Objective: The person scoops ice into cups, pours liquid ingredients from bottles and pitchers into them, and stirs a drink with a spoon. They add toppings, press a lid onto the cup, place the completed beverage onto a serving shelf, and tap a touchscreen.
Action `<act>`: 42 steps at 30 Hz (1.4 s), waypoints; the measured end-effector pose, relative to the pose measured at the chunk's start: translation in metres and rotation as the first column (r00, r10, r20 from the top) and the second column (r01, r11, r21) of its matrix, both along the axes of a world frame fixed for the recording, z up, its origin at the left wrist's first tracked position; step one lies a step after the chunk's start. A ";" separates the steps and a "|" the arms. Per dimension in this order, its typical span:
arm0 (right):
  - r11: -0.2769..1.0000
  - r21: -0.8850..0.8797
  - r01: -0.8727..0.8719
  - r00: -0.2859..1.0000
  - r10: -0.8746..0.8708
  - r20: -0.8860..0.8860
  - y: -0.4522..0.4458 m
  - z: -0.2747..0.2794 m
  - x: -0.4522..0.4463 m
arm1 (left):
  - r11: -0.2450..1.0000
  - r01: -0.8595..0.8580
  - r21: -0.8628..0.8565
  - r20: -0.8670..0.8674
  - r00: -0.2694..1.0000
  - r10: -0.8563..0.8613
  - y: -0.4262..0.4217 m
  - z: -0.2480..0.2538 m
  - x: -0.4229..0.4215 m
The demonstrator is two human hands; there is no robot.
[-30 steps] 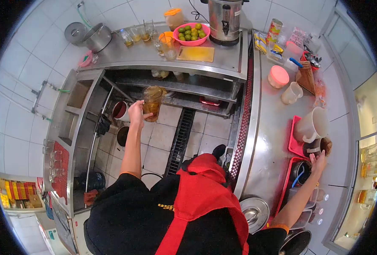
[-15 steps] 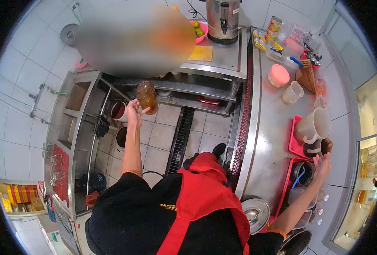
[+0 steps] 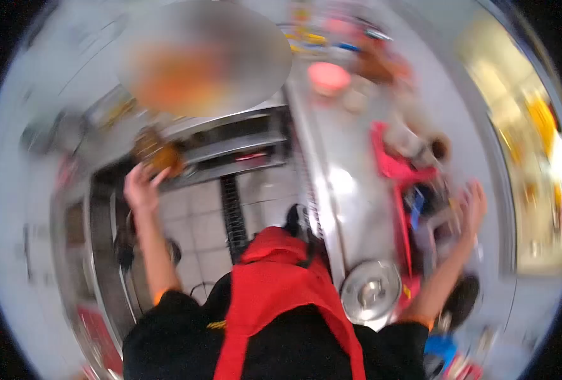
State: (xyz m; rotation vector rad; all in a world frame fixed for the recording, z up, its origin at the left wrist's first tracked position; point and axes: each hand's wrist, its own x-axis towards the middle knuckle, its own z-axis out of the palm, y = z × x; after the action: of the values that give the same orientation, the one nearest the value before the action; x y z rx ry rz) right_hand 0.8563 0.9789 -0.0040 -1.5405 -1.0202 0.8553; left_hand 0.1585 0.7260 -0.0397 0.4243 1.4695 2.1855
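Observation:
My left hand (image 3: 143, 187) is closed around the lower end of a clear jar (image 3: 158, 153) with amber-brown contents. The jar tilts away from me over the floor, in front of the steel shelving. On the other side, my right hand (image 3: 473, 206) is raised beside the wall, smeared by motion, fingers stretched with nothing visible in them. Nearest to it is a red tray (image 3: 402, 235) of dark and clear containers, with a blue handle (image 3: 416, 212) among them. A brown-mouthed mug (image 3: 440, 148) and a pale pitcher (image 3: 402, 138) stand further back.
A steel counter (image 3: 341, 218) runs along my right, bearing a round metal lid (image 3: 371, 291) and a pink-lidded tub (image 3: 329, 78). Steel shelving (image 3: 230, 142) crosses ahead. A floor drain (image 3: 233, 215) cuts through the tiles. A blurred oval covers the upper part.
The whole view has swung and blurred. My left hand still has the jar, now further left in view. My right hand has come away from beside the mug, nearer to me.

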 end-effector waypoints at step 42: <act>0.789 0.609 -0.081 0.900 -0.205 0.384 -0.028 0.214 -0.050 | -0.145 0.974 0.177 0.174 -0.176 -0.969 0.333 0.092 0.396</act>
State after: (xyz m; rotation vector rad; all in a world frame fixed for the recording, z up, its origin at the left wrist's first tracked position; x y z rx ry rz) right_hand 0.8064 0.9509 0.2102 -1.1915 -1.3905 0.0717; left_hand 0.5541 1.0593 0.0521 0.8575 0.4359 0.7404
